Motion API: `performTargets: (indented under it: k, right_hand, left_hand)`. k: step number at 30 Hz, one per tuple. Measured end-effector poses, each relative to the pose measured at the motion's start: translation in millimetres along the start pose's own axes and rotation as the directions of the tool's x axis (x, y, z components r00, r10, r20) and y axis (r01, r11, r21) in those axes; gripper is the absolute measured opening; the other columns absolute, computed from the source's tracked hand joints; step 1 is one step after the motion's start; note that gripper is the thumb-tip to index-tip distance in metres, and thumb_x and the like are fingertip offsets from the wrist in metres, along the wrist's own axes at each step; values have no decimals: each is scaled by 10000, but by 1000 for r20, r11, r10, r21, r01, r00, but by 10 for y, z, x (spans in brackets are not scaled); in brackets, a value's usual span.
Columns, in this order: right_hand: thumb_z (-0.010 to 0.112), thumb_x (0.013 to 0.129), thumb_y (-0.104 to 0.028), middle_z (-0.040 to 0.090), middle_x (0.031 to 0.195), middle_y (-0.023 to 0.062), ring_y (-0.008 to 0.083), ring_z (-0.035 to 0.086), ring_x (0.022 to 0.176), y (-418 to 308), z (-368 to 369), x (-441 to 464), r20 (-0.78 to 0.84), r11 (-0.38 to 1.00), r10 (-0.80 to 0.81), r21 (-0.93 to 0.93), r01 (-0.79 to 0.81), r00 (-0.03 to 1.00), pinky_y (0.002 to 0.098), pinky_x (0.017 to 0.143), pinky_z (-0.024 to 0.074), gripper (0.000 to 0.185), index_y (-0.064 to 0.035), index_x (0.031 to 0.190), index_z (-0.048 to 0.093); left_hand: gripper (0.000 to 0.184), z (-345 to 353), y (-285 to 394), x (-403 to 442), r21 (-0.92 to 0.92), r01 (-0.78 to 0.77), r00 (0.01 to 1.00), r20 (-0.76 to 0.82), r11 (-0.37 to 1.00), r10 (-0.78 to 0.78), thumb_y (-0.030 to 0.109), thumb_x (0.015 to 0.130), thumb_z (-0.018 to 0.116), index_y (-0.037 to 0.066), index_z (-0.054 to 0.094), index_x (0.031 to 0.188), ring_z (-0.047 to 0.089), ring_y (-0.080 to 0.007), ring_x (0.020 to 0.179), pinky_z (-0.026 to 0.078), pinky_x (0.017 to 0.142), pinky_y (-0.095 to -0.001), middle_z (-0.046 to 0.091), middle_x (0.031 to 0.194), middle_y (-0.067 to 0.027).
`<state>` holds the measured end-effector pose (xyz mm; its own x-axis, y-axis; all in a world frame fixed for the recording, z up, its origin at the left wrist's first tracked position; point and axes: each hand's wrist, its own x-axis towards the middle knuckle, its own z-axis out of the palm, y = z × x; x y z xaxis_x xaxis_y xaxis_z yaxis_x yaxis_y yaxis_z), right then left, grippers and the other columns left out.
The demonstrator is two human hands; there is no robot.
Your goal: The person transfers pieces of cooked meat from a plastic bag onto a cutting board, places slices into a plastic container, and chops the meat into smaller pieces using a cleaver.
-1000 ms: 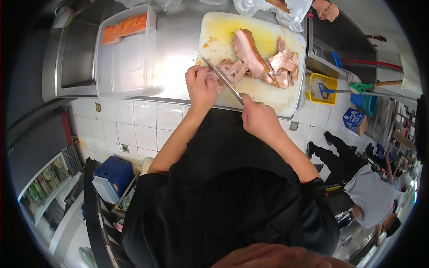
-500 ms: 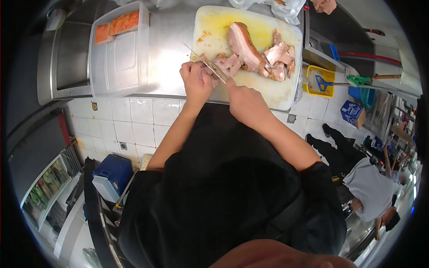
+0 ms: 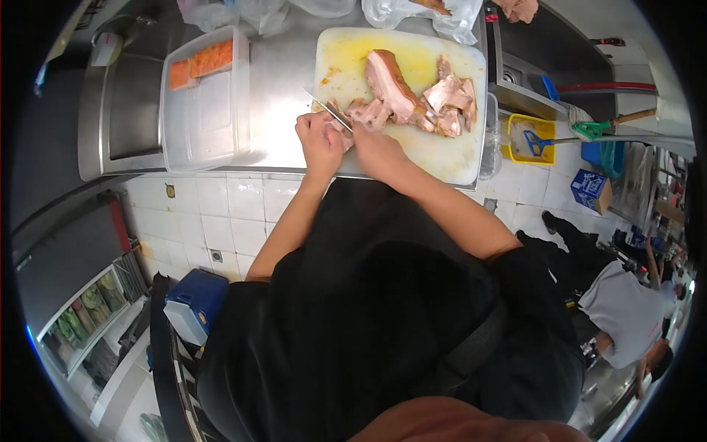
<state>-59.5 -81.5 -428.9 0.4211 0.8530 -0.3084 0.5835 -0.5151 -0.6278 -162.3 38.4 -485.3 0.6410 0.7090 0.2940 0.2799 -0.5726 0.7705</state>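
My right hand [image 3: 379, 153] is closed round the handle of a knife [image 3: 333, 112]. Its blade slants up and to the left, above the near left edge of the white cutting board [image 3: 445, 162]. My left hand [image 3: 321, 145], fingers curled, grips a piece of meat [image 3: 346, 140] beside the blade; part of that piece is hidden by both hands. Just beyond lies a torn chunk of meat [image 3: 368, 113]. A thick slab of pork with rind [image 3: 392, 85] rests mid-board, with several pulled pieces of meat [image 3: 451, 103] to its right.
A clear plastic tub [image 3: 202, 132] holding orange salmon pieces [image 3: 210, 60] stands left on the steel counter [image 3: 280, 74]. Plastic bags [image 3: 383, 13] lie along the back. At right are a yellow bucket [image 3: 532, 140], a blue box [image 3: 591, 190] and another person [image 3: 622, 313].
My right hand has moved left with the knife, closer to my left hand. The camera view has shifted a little, so the counter sits lower in it.
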Motion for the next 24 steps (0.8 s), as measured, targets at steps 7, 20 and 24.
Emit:
performTargets:
  k: [7, 20, 24]
  right_hand:
    - [518, 872, -24, 685, 941, 291, 442, 689, 883, -12, -175, -297, 198, 995, 93, -64, -81, 976, 536, 750, 539, 346, 59, 1202, 457]
    - [560, 913, -131, 662, 1060, 286, 444, 632, 1043, 382, -609, -389, -35, 989, -1, 146, 6, 999, 514, 889, 486, 301, 10, 1178, 545]
    - [563, 929, -142, 656, 1088, 281, 447, 624, 1046, 519, -1211, -656, -161, 953, 114, 295, -62, 980, 496, 897, 487, 325, -8, 1225, 544]
  left_hand:
    - [248, 63, -56, 5, 64, -34, 999, -30, 997, 36, 32, 823, 529, 19, 602, 1060, 474, -370, 1034, 385, 940, -472, 508, 1063, -191]
    - [750, -195, 88, -333, 19, -24, 994, 108, 1000, 22, 127, 704, 807, 49, 429, 1348, 501, -369, 1188, 418, 1045, -444, 483, 1251, -200]
    - [726, -184, 146, -289, -647, 318, 940, 120, 693, -320, 53, 744, 758, 61, 395, 1372, 554, -321, 1165, 477, 1006, -434, 514, 1251, -161]
